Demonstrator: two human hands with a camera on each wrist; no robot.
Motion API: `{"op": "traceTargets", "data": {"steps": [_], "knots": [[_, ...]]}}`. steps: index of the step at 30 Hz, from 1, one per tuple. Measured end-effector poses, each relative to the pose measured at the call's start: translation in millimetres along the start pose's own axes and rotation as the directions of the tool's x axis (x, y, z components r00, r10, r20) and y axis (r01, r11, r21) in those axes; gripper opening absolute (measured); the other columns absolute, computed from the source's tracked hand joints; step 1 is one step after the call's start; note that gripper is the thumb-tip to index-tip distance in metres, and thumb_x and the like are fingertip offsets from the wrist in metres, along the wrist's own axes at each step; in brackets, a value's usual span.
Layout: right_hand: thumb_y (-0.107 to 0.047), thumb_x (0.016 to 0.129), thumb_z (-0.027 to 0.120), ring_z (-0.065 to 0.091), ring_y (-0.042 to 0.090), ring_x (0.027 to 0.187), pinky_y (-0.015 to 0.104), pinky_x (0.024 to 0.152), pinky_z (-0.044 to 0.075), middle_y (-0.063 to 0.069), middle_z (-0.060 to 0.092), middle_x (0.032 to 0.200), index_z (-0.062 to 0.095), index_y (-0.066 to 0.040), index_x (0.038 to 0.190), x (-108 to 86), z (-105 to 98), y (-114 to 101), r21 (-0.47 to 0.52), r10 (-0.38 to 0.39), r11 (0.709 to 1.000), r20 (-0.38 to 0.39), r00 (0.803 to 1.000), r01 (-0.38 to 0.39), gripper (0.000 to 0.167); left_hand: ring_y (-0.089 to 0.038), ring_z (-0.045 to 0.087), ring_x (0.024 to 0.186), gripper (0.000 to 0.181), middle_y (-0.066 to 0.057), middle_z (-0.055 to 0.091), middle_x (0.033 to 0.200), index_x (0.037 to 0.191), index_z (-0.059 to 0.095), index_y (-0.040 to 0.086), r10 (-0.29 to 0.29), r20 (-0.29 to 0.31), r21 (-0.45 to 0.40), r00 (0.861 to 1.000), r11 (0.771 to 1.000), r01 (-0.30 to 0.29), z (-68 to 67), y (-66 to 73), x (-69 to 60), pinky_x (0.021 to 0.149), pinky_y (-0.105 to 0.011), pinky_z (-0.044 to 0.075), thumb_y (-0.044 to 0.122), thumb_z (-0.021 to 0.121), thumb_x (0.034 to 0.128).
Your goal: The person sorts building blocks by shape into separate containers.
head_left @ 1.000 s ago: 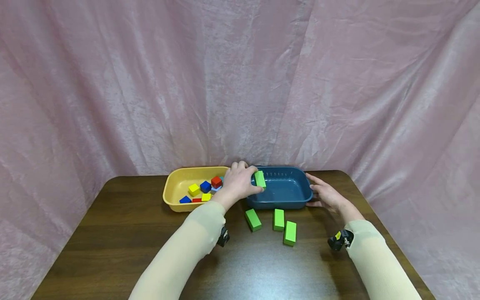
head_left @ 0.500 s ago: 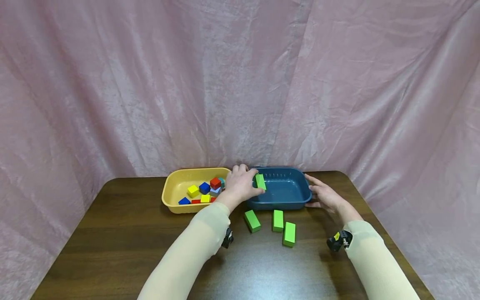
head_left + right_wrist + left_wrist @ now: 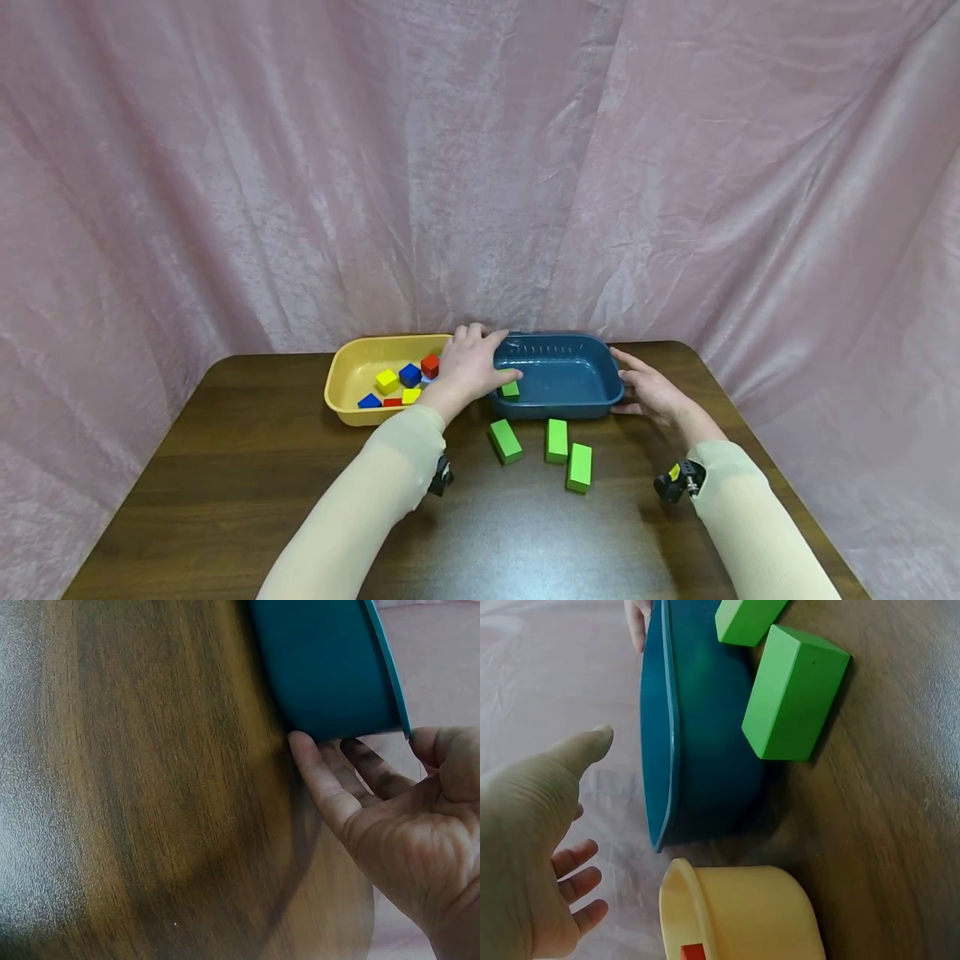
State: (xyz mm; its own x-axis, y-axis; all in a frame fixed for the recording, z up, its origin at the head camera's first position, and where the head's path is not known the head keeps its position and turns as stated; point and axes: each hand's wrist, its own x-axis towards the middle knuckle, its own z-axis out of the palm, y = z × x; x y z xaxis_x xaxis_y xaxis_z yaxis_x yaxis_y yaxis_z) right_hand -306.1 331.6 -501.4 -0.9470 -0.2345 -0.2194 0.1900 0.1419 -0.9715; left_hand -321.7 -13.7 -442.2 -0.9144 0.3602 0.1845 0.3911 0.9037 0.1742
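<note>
My left hand (image 3: 467, 364) is above the gap between the two bins, its thumb over the blue bin (image 3: 558, 411). Thumb and fingers are spread apart with nothing between them, as the left wrist view confirms. A green block (image 3: 510, 390) lies at the left end inside the blue bin, partly covered by the thumb. At the bin's right end, my right hand (image 3: 652, 392) rests its fingertips (image 3: 303, 742) against the outer wall. Three more green blocks lie on the table before the bin: one on the left (image 3: 506, 440) and a pair (image 3: 557, 440) further right.
Left of the blue bin stands a yellow bin (image 3: 333, 387) with several small blocks, among them a yellow cube (image 3: 387, 381), a blue cube (image 3: 410, 374) and a red cube (image 3: 430, 365). A pink curtain (image 3: 480, 167) hangs behind the brown wooden table (image 3: 225, 483).
My left hand has let go of the green block, which dropped into the blue bin's left end. The hand has shifted slightly left. My right hand stays at the bin.
</note>
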Motion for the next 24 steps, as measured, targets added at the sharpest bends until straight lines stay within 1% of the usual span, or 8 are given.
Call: {"op": "traceTargets", "data": {"steps": [5, 9, 13, 19, 24], "knots": [[-0.012, 0.112, 0.024, 0.038, 0.053, 0.137, 0.059, 0.097, 0.051, 0.034, 0.020, 0.160, 0.006, -0.021, 0.167, 0.2, 0.6, 0.8, -0.006, 0.004, 1.000, -0.006, 1.000, -0.004, 0.058, -0.026, 0.040, 0.119, 0.083, -0.007, 0.048, 0.137, 0.155, 0.048, 0.030, 0.010, -0.011, -0.007, 1.000, 1.000, -0.011, -4.0, 0.7, -2.2, 0.094, -0.040, 0.040, 0.071, 0.068, 0.0855], [-0.012, 0.112, 0.024, 0.040, 0.052, 0.137, 0.059, 0.097, 0.051, 0.033, 0.021, 0.160, 0.008, -0.022, 0.167, -0.2, 1.0, 0.6, -0.006, 0.008, 1.000, -0.017, 1.000, -0.008, 0.058, -0.026, 0.040, 0.118, 0.084, -0.007, 0.049, 0.135, 0.155, 0.047, 0.031, 0.036, -0.006, -0.015, 0.999, 0.999, -0.036, -7.5, 5.6, -4.5, 0.095, -0.040, 0.040, 0.072, 0.067, 0.0853], [-0.012, 0.112, 0.024, 0.040, 0.052, 0.136, 0.061, 0.098, 0.050, 0.034, 0.023, 0.159, 0.007, -0.021, 0.167, -1.0, 2.0, -0.2, -0.005, -0.001, 1.000, -0.013, 1.000, 0.001, 0.058, -0.026, 0.041, 0.118, 0.084, -0.006, 0.049, 0.135, 0.156, 0.046, 0.032, 0.065, -0.008, -0.015, 0.998, 0.998, -0.065, -11.4, 11.2, -7.9, 0.097, -0.040, 0.040, 0.072, 0.066, 0.0853], [-0.012, 0.112, 0.024, 0.039, 0.053, 0.136, 0.063, 0.100, 0.047, 0.035, 0.022, 0.159, 0.006, -0.020, 0.167, -2.2, 1.7, -0.9, -0.001, -0.013, 1.000, -0.003, 1.000, 0.013, 0.059, -0.025, 0.041, 0.119, 0.082, -0.005, 0.048, 0.135, 0.156, 0.046, 0.033, 0.097, -0.039, -0.030, 0.995, 0.995, -0.098, -15.8, 16.3, -14.4, 0.099, -0.041, 0.040, 0.070, 0.068, 0.0861], [-0.011, 0.112, 0.024, 0.041, 0.052, 0.136, 0.062, 0.100, 0.048, 0.035, 0.023, 0.158, 0.005, -0.020, 0.167, -3.1, 1.6, -1.6, -0.003, -0.017, 1.000, 0.001, 1.000, 0.017, 0.059, -0.025, 0.044, 0.117, 0.081, -0.004, 0.050, 0.133, 0.155, 0.047, 0.033, 0.148, -0.081, -0.050, 0.986, 0.987, -0.153, -18.8, 20.7, -27.0, 0.098, -0.041, 0.042, 0.069, 0.068, 0.0863]]}}
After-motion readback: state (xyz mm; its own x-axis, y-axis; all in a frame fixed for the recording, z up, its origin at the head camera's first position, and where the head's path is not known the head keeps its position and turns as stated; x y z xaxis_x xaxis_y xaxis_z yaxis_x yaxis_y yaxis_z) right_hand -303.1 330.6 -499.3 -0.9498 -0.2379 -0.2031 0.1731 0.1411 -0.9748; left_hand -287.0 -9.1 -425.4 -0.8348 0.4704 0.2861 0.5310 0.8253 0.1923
